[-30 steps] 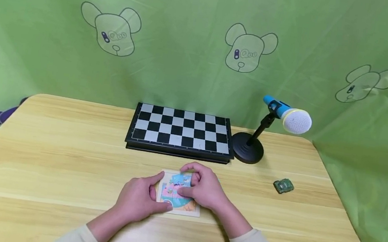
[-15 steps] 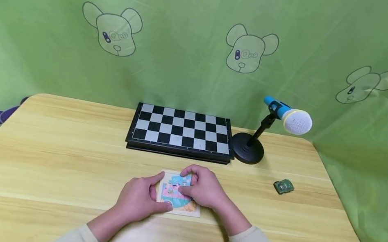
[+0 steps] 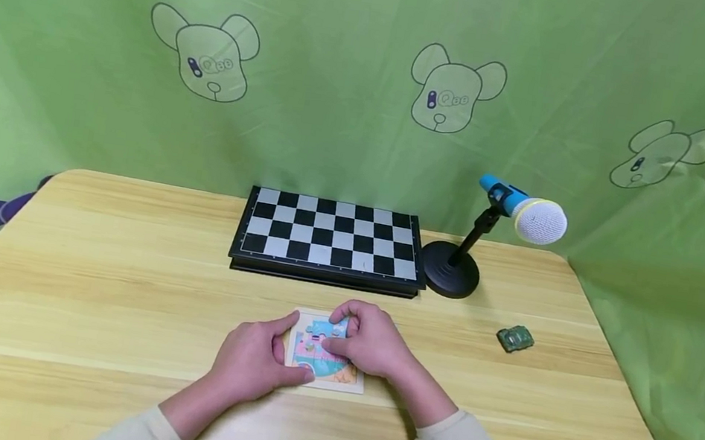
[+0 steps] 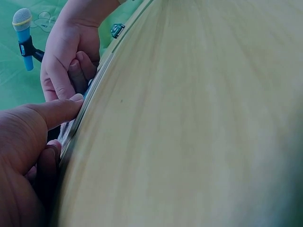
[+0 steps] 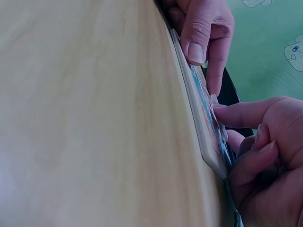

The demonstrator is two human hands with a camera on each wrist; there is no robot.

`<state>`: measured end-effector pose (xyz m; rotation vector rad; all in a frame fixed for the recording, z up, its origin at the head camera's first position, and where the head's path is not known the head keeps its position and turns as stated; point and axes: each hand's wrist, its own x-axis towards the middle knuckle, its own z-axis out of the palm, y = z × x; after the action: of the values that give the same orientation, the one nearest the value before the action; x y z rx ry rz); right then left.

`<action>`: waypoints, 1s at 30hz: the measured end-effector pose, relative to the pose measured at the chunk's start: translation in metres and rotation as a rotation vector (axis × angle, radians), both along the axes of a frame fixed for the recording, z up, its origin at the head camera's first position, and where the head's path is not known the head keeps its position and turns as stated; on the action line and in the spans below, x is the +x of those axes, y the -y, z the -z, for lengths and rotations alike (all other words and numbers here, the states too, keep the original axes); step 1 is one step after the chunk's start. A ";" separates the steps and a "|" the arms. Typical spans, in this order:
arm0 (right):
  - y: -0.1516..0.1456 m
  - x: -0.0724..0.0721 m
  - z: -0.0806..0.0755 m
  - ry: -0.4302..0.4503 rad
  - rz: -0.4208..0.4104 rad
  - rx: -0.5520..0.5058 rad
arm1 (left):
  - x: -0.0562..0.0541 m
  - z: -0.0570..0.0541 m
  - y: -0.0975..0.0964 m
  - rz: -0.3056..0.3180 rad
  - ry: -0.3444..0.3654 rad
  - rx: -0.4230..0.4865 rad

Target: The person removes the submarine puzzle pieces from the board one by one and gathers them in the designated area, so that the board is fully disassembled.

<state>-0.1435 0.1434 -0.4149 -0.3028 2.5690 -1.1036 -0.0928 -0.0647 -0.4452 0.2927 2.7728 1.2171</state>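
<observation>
The puzzle board (image 3: 323,371) lies flat on the table (image 3: 110,306) at the lower centre of the frame; it looks nearly square, so I find no clear long axis; its near edge runs level with the bottom of the frame, teal and orange print nearest me, blue at the far side. My left hand (image 3: 251,360) has its left side, thumb on the near edge and index finger at the upper left corner, spread wide and holding the board between them; my right hand (image 3: 372,343) comes in over the upper right part, thumb and index finger slightly apart, pinching a blue puzzle piece (image 3: 325,329). What counts, I judge, is how that piece sits over the board's upper middle, just left of my right palm, the right hand nearer; in the right wrist view it looks slightly raised; my fingers cover part of it, so its direction and long axis I cannot tell. Beyond, a green toy car (image 3: 515,338) sits at right; farther, at centre, the chessboard (image 3: 331,236) stretches left to right.
</observation>
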 end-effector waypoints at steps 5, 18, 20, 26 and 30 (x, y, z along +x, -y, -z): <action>-0.004 0.005 -0.003 0.011 0.020 -0.011 | 0.000 0.000 -0.001 0.001 -0.003 -0.006; -0.037 0.016 -0.013 -0.029 0.097 -0.062 | 0.002 0.000 -0.002 -0.020 0.003 -0.004; -0.045 0.017 -0.014 -0.036 0.109 -0.064 | 0.001 0.000 -0.002 -0.024 0.013 -0.001; -0.071 0.020 -0.015 -0.064 0.143 -0.075 | 0.002 0.000 -0.002 -0.029 0.007 0.005; -0.085 0.021 -0.015 -0.072 0.166 -0.083 | 0.002 0.000 -0.002 -0.027 0.000 0.014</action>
<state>-0.1223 0.2289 -0.3999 -0.1536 2.6554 -1.2821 -0.0904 -0.0631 -0.4454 0.2574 2.7778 1.2427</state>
